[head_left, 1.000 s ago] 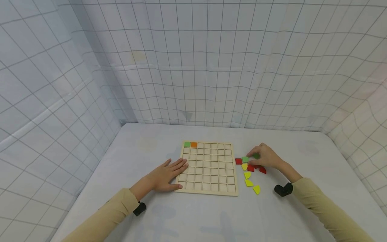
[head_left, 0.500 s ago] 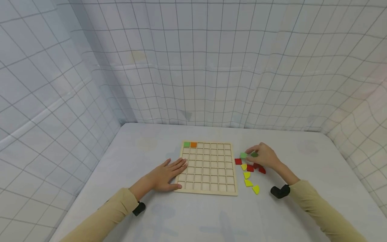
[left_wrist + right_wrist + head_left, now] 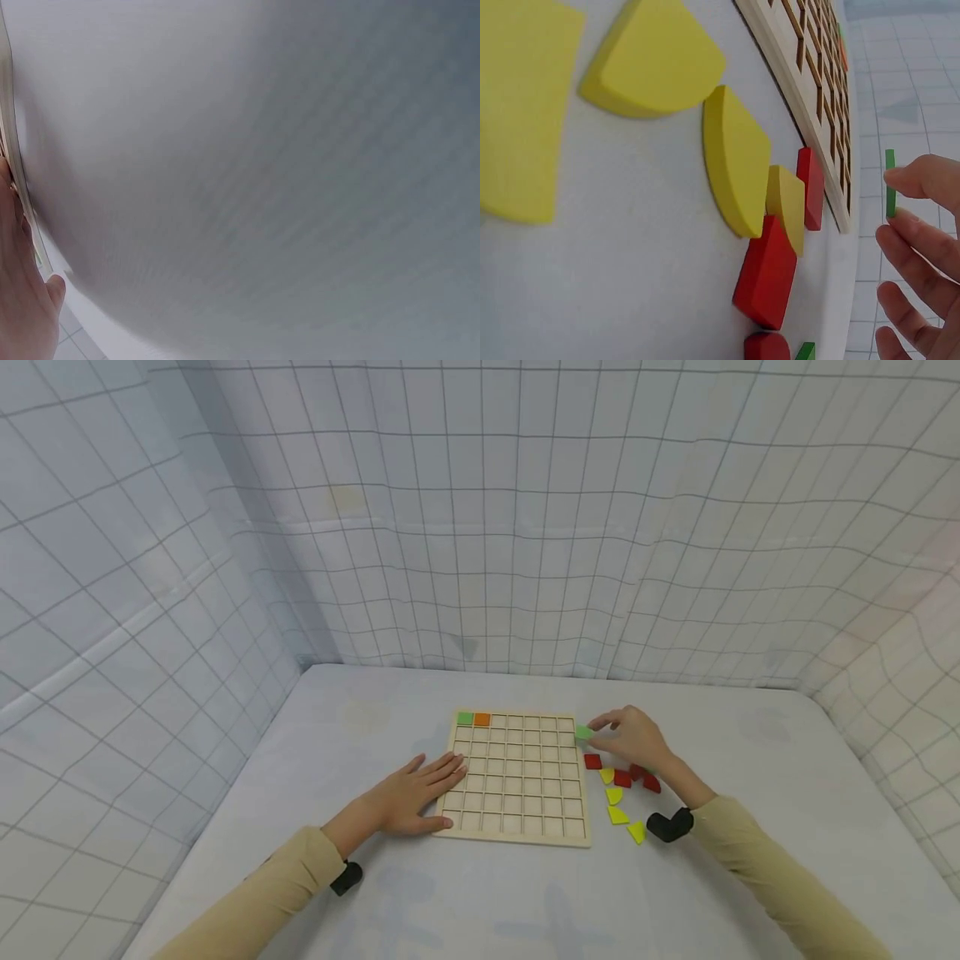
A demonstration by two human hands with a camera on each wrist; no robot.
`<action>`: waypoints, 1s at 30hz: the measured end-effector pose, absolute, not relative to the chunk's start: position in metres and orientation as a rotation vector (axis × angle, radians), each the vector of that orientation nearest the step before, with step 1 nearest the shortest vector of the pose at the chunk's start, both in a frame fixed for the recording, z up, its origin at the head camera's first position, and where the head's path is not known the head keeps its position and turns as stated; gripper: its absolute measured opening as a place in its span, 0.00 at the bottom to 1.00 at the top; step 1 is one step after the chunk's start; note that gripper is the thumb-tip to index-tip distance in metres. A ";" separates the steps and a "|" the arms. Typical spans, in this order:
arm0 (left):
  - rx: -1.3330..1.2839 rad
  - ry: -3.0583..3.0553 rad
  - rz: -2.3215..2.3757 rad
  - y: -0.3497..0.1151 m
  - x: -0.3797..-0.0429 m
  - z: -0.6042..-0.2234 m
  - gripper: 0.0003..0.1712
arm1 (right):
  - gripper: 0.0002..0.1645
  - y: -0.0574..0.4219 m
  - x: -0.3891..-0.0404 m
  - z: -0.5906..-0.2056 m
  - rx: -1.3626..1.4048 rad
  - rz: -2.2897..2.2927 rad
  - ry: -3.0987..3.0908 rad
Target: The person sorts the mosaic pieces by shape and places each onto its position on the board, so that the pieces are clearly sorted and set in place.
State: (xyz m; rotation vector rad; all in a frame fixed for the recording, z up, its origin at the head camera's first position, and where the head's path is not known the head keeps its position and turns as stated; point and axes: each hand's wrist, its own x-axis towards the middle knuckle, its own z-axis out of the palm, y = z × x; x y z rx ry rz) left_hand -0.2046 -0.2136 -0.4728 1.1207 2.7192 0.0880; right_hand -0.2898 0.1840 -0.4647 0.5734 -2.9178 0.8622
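Right of centre in the head view, a green tile (image 3: 583, 732) is pinched by the right hand (image 3: 632, 740), near a wooden board (image 3: 517, 840); on this board's left edge, the left hand (image 3: 408, 797) is laid flat, with straight fingers.

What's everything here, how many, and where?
Table: one, white, underneath
Grid board: one, beige, on table
Board tiles: two, green and orange, far-left cells
Held tile: one, green, right hand
Red pieces: four visible, red, board's right
Yellow pieces: four, yellow, board's right
Loose piece: one, green, near reds
Curtain: count unclear, gridded white, behind
Wrist devices: two, black, wrists
Sleeves: two, tan, forearms
Left hand: one, board's left edge
Right hand: one, pinching held tile
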 end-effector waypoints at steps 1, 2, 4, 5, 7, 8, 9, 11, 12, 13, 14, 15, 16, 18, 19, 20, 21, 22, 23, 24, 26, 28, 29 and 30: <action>1.123 2.719 0.091 -0.213 -0.205 -0.473 0.47 | 0.15 0.182 -0.290 -0.464 0.590 0.866 -2.911; 1.125 2.720 0.089 -0.213 -0.205 -0.473 0.47 | 0.15 0.179 -0.290 -0.463 0.600 0.872 -2.905; 1.129 2.719 0.085 -0.214 -0.205 -0.474 0.47 | 0.15 0.174 -0.290 -0.461 0.615 0.876 -2.894; 1.132 2.718 0.083 -0.214 -0.205 -0.474 0.47 | 0.15 0.172 -0.291 -0.461 0.619 0.875 -2.891; 1.137 2.720 0.085 -0.214 -0.205 -0.474 0.47 | 0.15 0.167 -0.292 -0.461 0.628 0.867 -2.885; 1.136 2.720 0.079 -0.214 -0.205 -0.475 0.47 | 0.15 0.165 -0.293 -0.461 0.623 0.869 -2.883; 1.136 2.720 0.079 -0.214 -0.205 -0.474 0.47 | 0.15 0.163 -0.294 -0.462 0.625 0.868 -2.879; 1.131 2.722 0.072 -0.214 -0.205 -0.474 0.47 | 0.15 0.158 -0.296 -0.463 0.617 0.874 -2.871; 1.130 2.722 0.072 -0.214 -0.205 -0.474 0.47 | 0.16 0.156 -0.297 -0.463 0.619 0.879 -2.866; 1.124 2.721 0.064 -0.214 -0.205 -0.474 0.47 | 0.16 0.154 -0.298 -0.463 0.615 0.891 -2.862; 1.122 2.720 0.059 -0.214 -0.205 -0.474 0.47 | 0.16 0.152 -0.298 -0.463 0.612 0.902 -2.860; 1.122 2.719 0.063 -0.214 -0.205 -0.474 0.47 | 0.16 0.150 -0.298 -0.464 0.607 0.910 -2.861; 1.122 2.717 0.063 -0.214 -0.205 -0.473 0.47 | 0.16 0.147 -0.299 -0.464 0.596 0.928 -2.864; 1.125 2.713 0.064 -0.214 -0.205 -0.473 0.47 | 0.16 0.142 -0.299 -0.464 0.595 0.949 -2.862; 1.124 2.711 0.062 -0.214 -0.205 -0.473 0.47 | 0.16 0.140 -0.298 -0.464 0.593 0.959 -2.862; 1.125 2.710 0.064 -0.214 -0.205 -0.473 0.47 | 0.16 0.137 -0.299 -0.465 0.594 0.962 -2.859; 1.128 2.711 0.068 -0.214 -0.205 -0.473 0.47 | 0.16 0.135 -0.299 -0.465 0.594 0.965 -2.859; 1.127 2.711 0.065 -0.214 -0.204 -0.473 0.47 | 0.16 0.132 -0.298 -0.465 0.603 0.961 -2.855; 1.125 2.712 0.065 -0.214 -0.204 -0.472 0.47 | 0.16 0.129 -0.299 -0.465 0.612 0.953 -2.850; 1.123 2.713 0.064 -0.213 -0.204 -0.472 0.47 | 0.16 0.126 -0.299 -0.464 0.613 0.955 -2.851; 1.118 2.715 0.069 -0.213 -0.204 -0.470 0.47 | 0.16 0.121 -0.300 -0.464 0.616 0.948 -2.852; 1.112 2.713 0.074 -0.212 -0.204 -0.470 0.47 | 0.16 0.115 -0.301 -0.463 0.617 0.953 -2.852; 1.110 2.712 0.077 -0.212 -0.203 -0.470 0.47 | 0.16 0.112 -0.301 -0.462 0.618 0.962 -2.851; 1.109 2.709 0.083 -0.213 -0.203 -0.470 0.47 | 0.16 0.109 -0.301 -0.462 0.620 0.967 -2.853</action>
